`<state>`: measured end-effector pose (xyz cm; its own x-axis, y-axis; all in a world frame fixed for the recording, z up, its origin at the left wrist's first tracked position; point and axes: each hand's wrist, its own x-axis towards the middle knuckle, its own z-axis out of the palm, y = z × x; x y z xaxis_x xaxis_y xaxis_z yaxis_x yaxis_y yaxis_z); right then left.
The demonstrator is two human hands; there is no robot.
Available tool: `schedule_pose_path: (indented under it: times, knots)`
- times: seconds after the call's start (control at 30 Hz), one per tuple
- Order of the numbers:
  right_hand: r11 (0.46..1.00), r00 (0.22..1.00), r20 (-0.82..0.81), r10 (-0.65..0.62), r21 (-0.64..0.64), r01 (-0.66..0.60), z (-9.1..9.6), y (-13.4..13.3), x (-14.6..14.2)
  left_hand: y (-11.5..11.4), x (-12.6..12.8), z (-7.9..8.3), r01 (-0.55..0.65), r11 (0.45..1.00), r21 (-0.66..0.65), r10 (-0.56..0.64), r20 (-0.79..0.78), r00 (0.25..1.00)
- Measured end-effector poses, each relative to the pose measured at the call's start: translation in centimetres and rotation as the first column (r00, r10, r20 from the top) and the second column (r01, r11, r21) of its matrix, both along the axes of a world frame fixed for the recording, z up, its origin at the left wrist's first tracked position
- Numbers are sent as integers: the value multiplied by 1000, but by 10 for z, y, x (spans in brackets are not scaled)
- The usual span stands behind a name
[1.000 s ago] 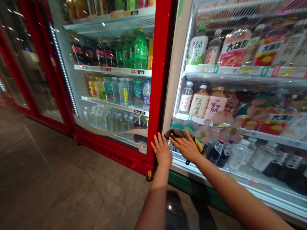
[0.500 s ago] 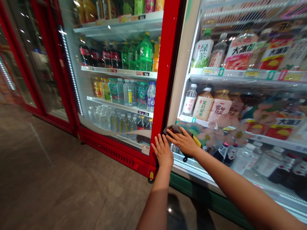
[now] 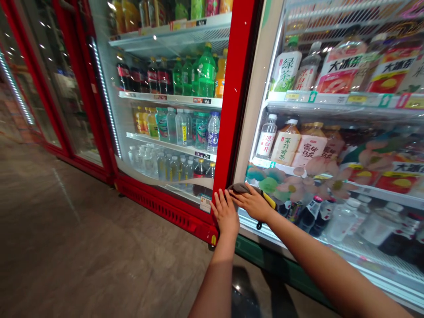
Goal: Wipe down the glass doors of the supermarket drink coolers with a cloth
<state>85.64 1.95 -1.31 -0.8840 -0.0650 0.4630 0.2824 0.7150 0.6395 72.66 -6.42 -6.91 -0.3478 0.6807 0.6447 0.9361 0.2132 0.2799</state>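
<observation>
Two bare hands at the bottom where two drink coolers meet. Left hand (image 3: 226, 216): fingers extended and slightly spread, nothing gripped, laid over the lower right corner of the red cooler (image 3: 236, 97); palm contact hidden. Right hand (image 3: 253, 203): flat on the grey cloth (image 3: 239, 188), fingers extended over it, not pinching as far as visible; thumb not clear. Cloth sits at the lower left corner of the pale-framed cooler (image 3: 253, 95), under the right hand, yellow edging (image 3: 270, 201) and a black loop (image 3: 259, 225) sticking out. Fingertips of both hands nearly meet at the seam. Label sticker (image 3: 205, 203) is on the red cooler's door, near its lower right corner, just left of the left hand. Flower decals (image 3: 293, 187) cross the pale-framed cooler's glass, right of the cloth. Dark bottles (image 3: 309, 215) stand on its bottom shelf, behind glass. Green base (image 3: 261, 254) runs along its bottom edge, above the brown floor (image 3: 99, 247).
</observation>
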Motion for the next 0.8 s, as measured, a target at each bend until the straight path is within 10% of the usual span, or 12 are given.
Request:
schedule_pose_path:
  times: [0.27,0.57,0.8]
  knots:
    - [961,930,-242,-277,-76,266,57,-8,4,-2,-4,-20,-10,1000,8,10,11,1000]
    - [998,1000,-15,-27,-59,26,-58,-9,-2,-14,-9,-45,-21,993,-117,17,-30,999]
    - [956,924,-255,-286,-139,257,17,-16,7,-9,-3,-40,-16,996,-93,15,-13,1000]
